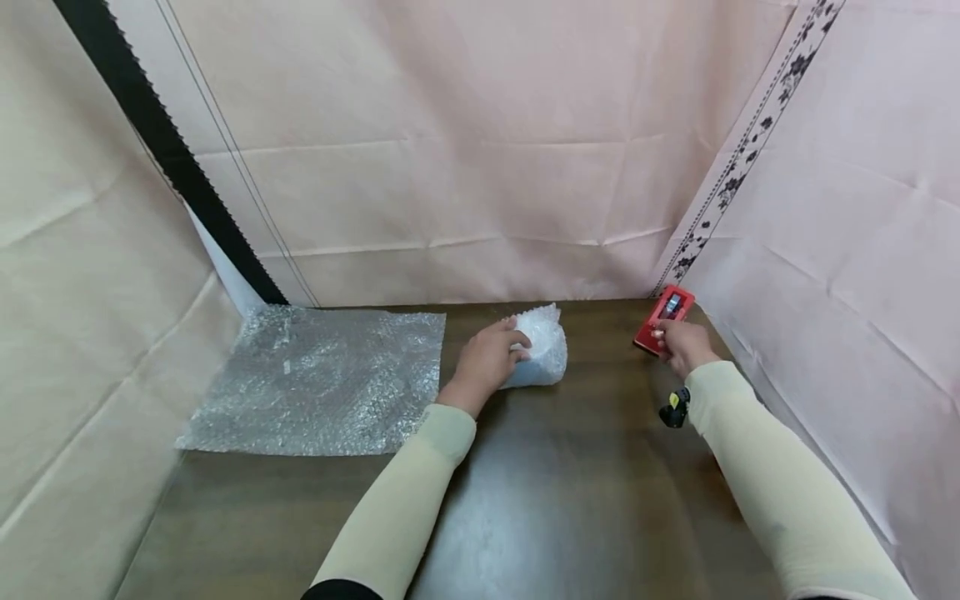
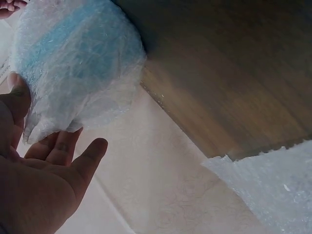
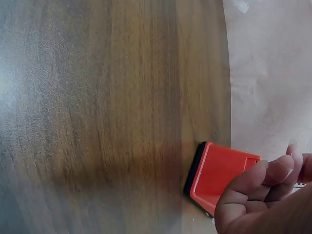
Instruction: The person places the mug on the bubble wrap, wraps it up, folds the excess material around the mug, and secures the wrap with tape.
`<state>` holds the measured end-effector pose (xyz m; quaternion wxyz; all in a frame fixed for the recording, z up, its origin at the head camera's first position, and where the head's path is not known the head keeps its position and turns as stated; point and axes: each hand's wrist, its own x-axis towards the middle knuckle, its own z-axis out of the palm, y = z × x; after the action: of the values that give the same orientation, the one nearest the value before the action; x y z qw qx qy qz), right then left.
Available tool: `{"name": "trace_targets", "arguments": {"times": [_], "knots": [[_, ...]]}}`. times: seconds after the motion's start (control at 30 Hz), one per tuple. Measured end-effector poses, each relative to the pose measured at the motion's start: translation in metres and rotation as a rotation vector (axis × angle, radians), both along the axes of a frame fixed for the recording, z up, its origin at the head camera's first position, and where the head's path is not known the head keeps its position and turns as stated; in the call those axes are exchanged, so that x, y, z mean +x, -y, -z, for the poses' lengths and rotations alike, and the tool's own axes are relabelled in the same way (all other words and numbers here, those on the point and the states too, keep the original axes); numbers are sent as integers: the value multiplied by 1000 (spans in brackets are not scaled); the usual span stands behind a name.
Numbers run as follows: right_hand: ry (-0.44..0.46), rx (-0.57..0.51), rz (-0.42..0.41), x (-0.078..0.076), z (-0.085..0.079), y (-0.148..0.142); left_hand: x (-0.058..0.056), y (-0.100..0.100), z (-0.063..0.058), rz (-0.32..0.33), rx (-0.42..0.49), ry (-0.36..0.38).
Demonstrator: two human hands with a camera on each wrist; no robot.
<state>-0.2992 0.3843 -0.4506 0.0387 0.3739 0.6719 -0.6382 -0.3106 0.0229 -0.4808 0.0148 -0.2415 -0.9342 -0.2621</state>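
My left hand (image 1: 491, 357) holds a small bundle of bubble wrap (image 1: 542, 346), with something light blue showing through. In the left wrist view the thumb lies along one side of this bundle (image 2: 87, 63) and fingers reach behind it; one finger points away from it. Near the right wall, my right hand (image 1: 684, 343) has its fingers curled at a red tape dispenser (image 1: 651, 331) with a dark base. The right wrist view shows the fingertips over the end of the dispenser (image 3: 222, 173), hiding part of it.
A flat sheet of bubble wrap (image 1: 330, 379) lies at the left on the brown wooden table (image 1: 540, 500). Pale fabric walls (image 1: 465, 167) stand behind and on both sides. A black strip (image 1: 172, 158) runs down the left back corner.
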Motion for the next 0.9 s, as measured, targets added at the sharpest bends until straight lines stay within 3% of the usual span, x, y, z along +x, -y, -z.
{"name": "trace_targets", "arguments": {"times": [0.17,0.4,0.6,0.9], "knots": [[6,-87,-8,15,3,2,4,-2,8,19,2,-12],[-23,-136,20,16,2,7,0,-1,4,-2,19,-25],[-76,-236,63,15,12,9,0,-1,3,-7,20,-15],[-22,-109,120,8,35,7,0,-1,5,-11,43,-20]]}}
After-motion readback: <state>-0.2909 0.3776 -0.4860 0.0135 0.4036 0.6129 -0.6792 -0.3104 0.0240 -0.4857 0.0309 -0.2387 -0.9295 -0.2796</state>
